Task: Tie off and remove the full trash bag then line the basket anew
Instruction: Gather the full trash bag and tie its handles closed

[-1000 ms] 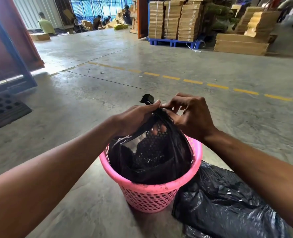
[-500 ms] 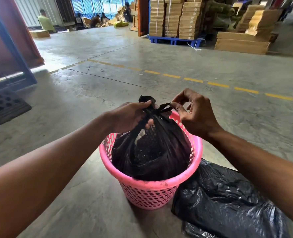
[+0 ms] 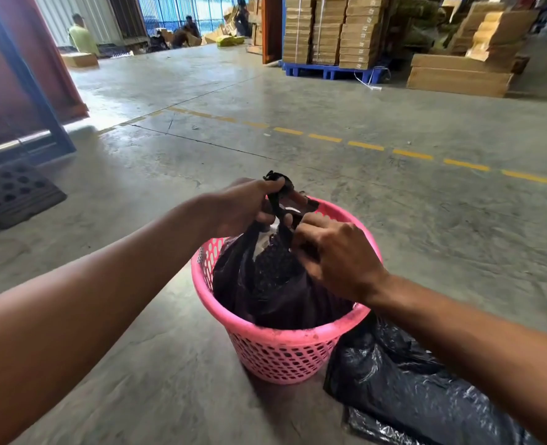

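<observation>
A pink perforated plastic basket (image 3: 285, 354) stands on the concrete floor in front of me. Inside it sits a full black trash bag (image 3: 265, 284), its top gathered into twisted strips above the rim. My left hand (image 3: 243, 207) pinches one strip of the bag's top and holds it up. My right hand (image 3: 336, 258) is closed on the other strip, just to the right and lower, over the basket's far right side. A second black plastic bag (image 3: 403, 390) lies crumpled flat on the floor, touching the basket's right side.
Bare concrete floor (image 3: 394, 203) with a dashed yellow line stretches ahead. A black perforated mat (image 3: 12, 191) and a blue steel frame (image 3: 41, 101) are at the left. Stacked cartons on a blue pallet (image 3: 329, 70) and several people stand far back.
My right hand has dropped from above the far rim to lower over the bag, pulling its strip down. My left hand has lifted its strip slightly higher. The bag's neck is drawn tighter.
</observation>
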The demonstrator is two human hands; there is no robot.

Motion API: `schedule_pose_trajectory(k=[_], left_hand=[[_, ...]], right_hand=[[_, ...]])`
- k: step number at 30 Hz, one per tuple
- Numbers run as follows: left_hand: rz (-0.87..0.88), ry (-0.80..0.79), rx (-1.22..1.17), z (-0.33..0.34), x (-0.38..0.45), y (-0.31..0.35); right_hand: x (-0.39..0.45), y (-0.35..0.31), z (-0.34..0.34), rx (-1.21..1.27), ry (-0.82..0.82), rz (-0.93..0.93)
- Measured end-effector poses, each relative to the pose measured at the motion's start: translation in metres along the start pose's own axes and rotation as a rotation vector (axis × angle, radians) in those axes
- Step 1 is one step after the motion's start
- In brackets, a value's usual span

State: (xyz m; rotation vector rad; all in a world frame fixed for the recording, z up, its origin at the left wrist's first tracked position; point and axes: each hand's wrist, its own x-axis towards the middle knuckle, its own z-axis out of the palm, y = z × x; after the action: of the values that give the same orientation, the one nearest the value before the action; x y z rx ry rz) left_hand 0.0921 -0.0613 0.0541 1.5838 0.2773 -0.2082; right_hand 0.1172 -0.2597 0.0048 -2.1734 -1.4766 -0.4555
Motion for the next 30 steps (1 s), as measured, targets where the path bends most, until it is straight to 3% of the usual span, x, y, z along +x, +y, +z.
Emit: schedule_pose_trajectory(k=[2, 6, 7, 9, 13, 16, 21, 25, 28, 30], left_hand=[[0.155, 0.063, 0.166, 0.009, -0.006, -0.002], [0.635, 0.224, 1.063, 0.006, -0.011, -0.013], [0.735, 0.233, 1.188, 0.005, -0.012, -0.018], [0.853, 0.198, 1.311, 0.004, -0.016, -0.030], [1.007, 0.105, 1.286, 0.005, -0.021, -0.040], [1.011, 0.053, 1.274, 0.006, -0.022, -0.041], [0.928, 0.107, 1.035, 0.003, -0.017, -0.047], [0.746, 0.154, 0.884, -0.020, -0.009, -0.061], [0.527, 0.121, 0.943, -0.039, -0.005, -0.081], [0.403, 0.096, 1.156, -0.044, -0.006, -0.087]], right_hand=[[0.002, 0.003, -0.002, 0.001, -0.035, -0.044], [0.018, 0.009, -0.016, 0.119, 0.203, 0.194], [0.023, 0.014, -0.019, 0.134, 0.247, 0.259], [0.035, 0.022, -0.023, 0.180, 0.233, 0.315], [0.054, 0.027, -0.030, 0.313, -0.048, 0.147], [0.059, 0.029, -0.033, 0.299, -0.158, 0.089], [0.053, 0.047, -0.033, 0.278, -0.078, 0.152], [0.038, 0.068, -0.023, 0.495, -0.153, 0.256], [0.021, 0.088, -0.017, 0.405, -0.232, 0.378], [0.013, 0.098, -0.015, 0.197, -0.315, 0.396]])
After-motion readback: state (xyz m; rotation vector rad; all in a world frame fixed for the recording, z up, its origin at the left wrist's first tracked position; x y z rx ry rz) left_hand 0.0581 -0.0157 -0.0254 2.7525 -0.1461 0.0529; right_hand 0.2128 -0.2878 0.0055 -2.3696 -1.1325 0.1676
